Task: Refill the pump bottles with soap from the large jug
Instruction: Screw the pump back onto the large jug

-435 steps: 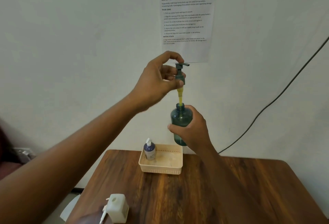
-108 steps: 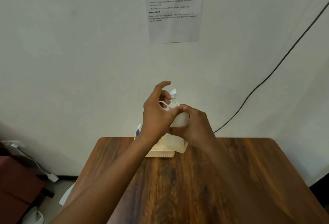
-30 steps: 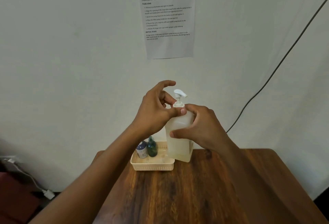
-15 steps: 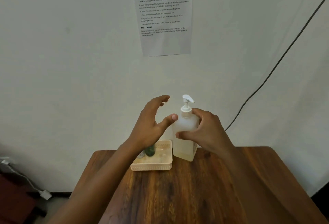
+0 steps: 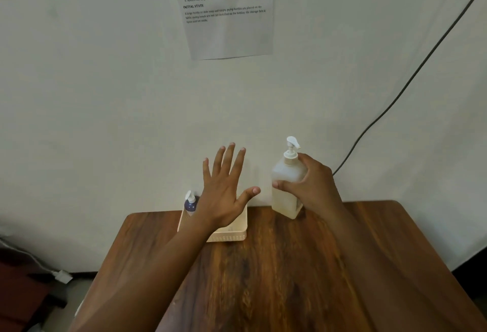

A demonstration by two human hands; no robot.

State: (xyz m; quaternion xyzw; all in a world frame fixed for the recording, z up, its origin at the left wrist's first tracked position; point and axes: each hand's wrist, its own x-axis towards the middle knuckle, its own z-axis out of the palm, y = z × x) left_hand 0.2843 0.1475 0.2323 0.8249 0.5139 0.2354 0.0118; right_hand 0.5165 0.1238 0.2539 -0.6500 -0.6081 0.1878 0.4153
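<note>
The large translucent soap bottle (image 5: 283, 194) with a white pump head stands upright on the wooden table (image 5: 276, 273) near the wall. My right hand (image 5: 308, 186) is wrapped around its right side. My left hand (image 5: 224, 194) hovers flat with fingers spread above the cream basket (image 5: 232, 235), holding nothing. A small dark blue pump bottle (image 5: 190, 203) stands at the basket's left end. My left hand hides the rest of the basket's contents.
A printed instruction sheet (image 5: 224, 7) hangs on the white wall. A black cable (image 5: 411, 75) runs diagonally down the wall at the right. A white plug (image 5: 62, 276) lies on the floor at the left.
My left hand let go of the pump head and spread open, moving left over the basket. My right hand carried the large bottle to the right of the basket and lower, onto the table.
</note>
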